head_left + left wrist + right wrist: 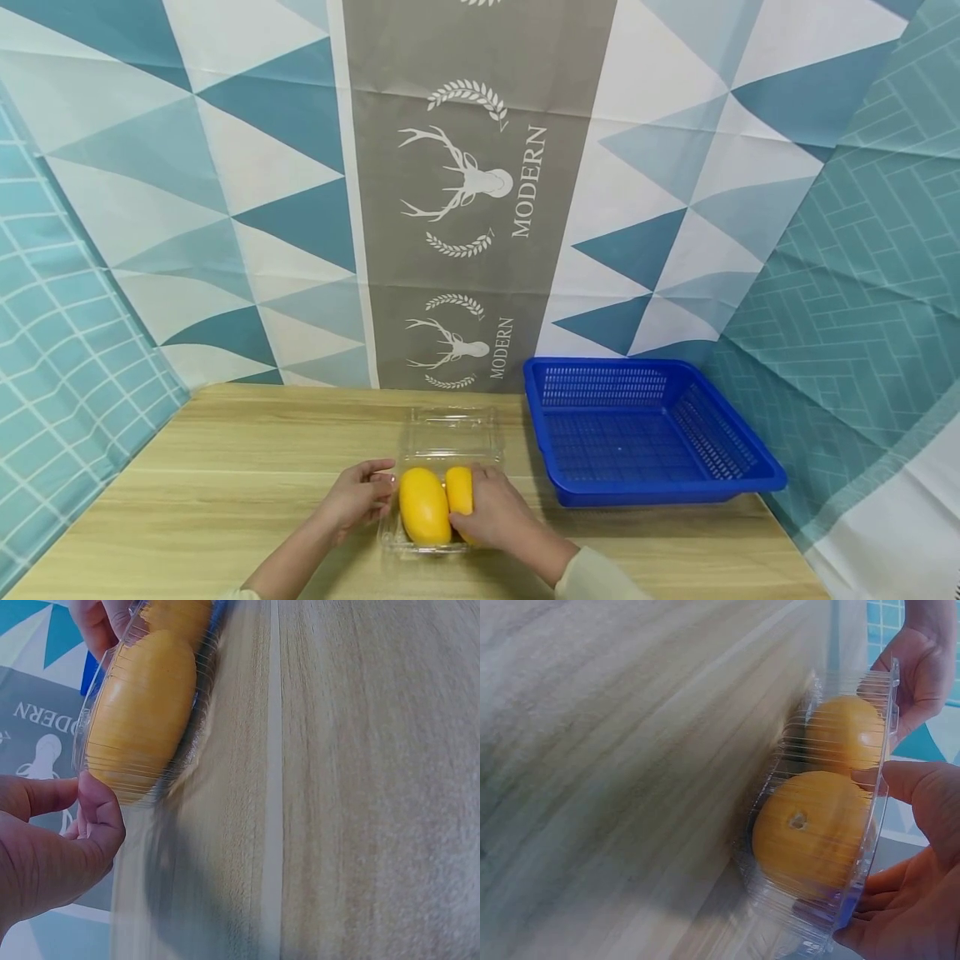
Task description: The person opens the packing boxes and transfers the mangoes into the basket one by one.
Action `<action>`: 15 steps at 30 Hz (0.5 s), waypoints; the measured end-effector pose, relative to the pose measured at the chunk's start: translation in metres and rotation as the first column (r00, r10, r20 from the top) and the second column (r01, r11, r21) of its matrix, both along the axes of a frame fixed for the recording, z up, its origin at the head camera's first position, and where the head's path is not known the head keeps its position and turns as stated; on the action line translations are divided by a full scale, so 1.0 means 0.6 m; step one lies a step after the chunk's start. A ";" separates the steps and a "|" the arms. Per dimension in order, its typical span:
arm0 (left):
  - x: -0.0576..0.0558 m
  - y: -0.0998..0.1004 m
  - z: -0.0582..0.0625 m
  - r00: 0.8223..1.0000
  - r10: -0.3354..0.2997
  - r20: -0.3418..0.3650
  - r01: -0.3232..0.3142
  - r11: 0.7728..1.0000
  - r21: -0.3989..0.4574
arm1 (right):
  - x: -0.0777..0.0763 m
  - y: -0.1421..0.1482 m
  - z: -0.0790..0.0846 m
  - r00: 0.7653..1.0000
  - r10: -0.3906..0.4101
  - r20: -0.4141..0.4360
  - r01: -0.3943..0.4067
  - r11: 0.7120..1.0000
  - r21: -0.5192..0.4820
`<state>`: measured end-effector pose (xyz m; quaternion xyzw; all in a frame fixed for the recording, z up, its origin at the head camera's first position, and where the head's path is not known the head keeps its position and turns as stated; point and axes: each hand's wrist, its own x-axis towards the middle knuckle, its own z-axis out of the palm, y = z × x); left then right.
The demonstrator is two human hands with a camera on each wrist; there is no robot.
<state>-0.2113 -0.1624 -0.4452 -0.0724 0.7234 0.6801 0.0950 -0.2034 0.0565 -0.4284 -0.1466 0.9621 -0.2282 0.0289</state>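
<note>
2 hands (360,497) (498,512) hold clear box (448,442) with 2 mangoes (423,505).

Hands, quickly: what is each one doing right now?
Left hand: pinches the clear plastic clamshell box rim.
Right hand: curled round a yellow oval fruit.

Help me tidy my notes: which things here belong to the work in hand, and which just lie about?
In hand: clear clamshell box, two yellow fruits, left hand, right hand.
Lying about: blue basket, wooden table.
</note>
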 end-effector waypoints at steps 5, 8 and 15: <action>0.000 -0.001 -0.002 1.000 0.000 0.000 0.000 1.000 0.002 | -0.004 -0.003 0.002 0.999 -0.007 0.031 0.006 0.999 0.031; -0.001 -0.002 -0.003 1.000 -0.009 0.000 0.009 1.000 0.004 | -0.006 -0.006 0.004 0.999 -0.012 0.047 0.010 0.999 0.049; -0.001 -0.002 -0.003 1.000 -0.014 -0.001 0.014 1.000 0.007 | -0.009 -0.010 0.009 0.998 -0.003 0.069 -0.002 0.998 0.064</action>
